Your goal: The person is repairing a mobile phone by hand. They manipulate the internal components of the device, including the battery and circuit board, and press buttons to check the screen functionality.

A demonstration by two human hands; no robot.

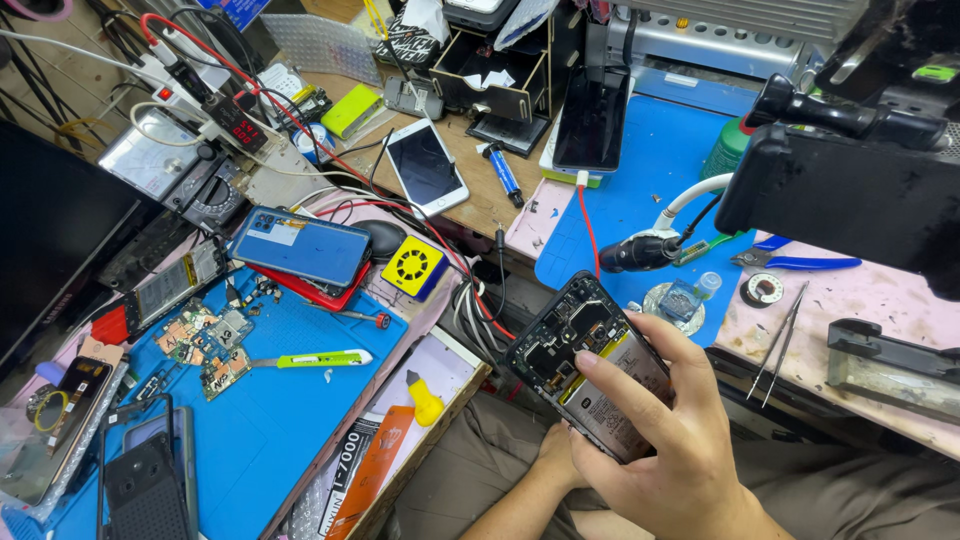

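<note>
While the right hand (pixel 665 420) wraps over an opened phone (pixel 590 365), its fingers (pixel 625 385) are closed around the device's lower half, the thumb pressed across the grey battery and the other fingers curled behind the far edge. This phone has its back cover off, showing dark circuitry at the upper end and the battery below, and it is held tilted above the person's lap, just in front of the surface's (pixel 860 295) near edge. Beneath it sits the left hand (pixel 555 455), mostly hidden by the right; it touches the phone's lower corner, but whether its fingers are closed on the body cannot be told. On the blue mat (pixel 640 170) beyond the phone lie a black soldering handle (pixel 640 252) with a white cable, a small round dish (pixel 675 305) and a dark phone (pixel 592 120) propped upright. Tweezers (pixel 783 340) and blue-handled cutters (pixel 795 262) lie on the pink surface to the right. To the left, well apart from the hands, a second blue mat (pixel 270 410) carries a green utility knife (pixel 315 359), loose circuit boards (pixel 205 345) and a blue phone (pixel 300 247) lying on its face. A white phone (pixel 425 167) rests face up farther back.
</note>
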